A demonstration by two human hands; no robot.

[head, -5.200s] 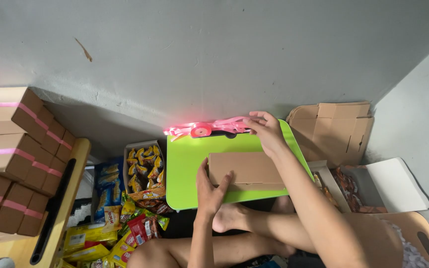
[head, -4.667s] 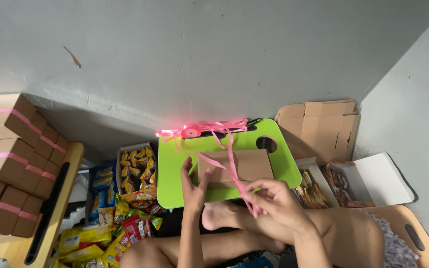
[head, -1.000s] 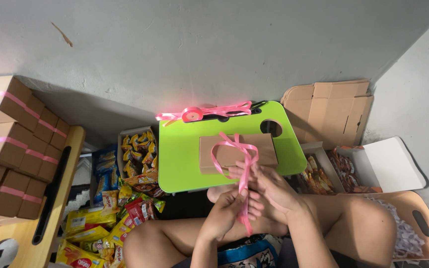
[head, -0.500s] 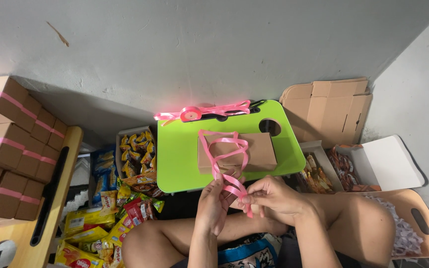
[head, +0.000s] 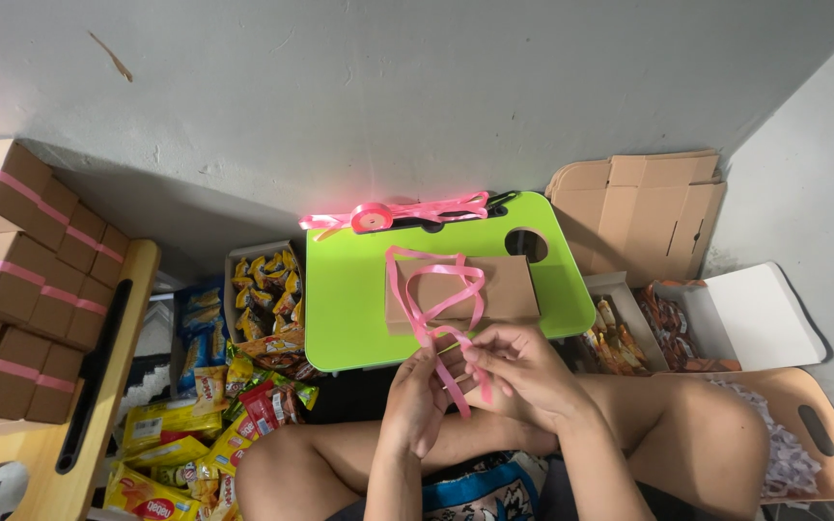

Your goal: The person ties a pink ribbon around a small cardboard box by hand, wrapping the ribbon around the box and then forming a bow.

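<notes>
Head view: left hand (head: 415,400) and right hand (head: 518,371) close together at near edge of green lap table (head: 349,309), fingers of both pinched shut on pink ribbon (head: 431,299). Ribbon looped loosely over flat brown box (head: 504,289), box resting mid-table, loose end hanging between hands. Ribbon spool (head: 371,217) at far edge of table. Stack of ribbon-tied boxes (head: 21,280) to left; snack packets (head: 234,425) on floor. Step in hand, likely: tying the knot. Next calls for pulling loops snug without shifting box.
</notes>
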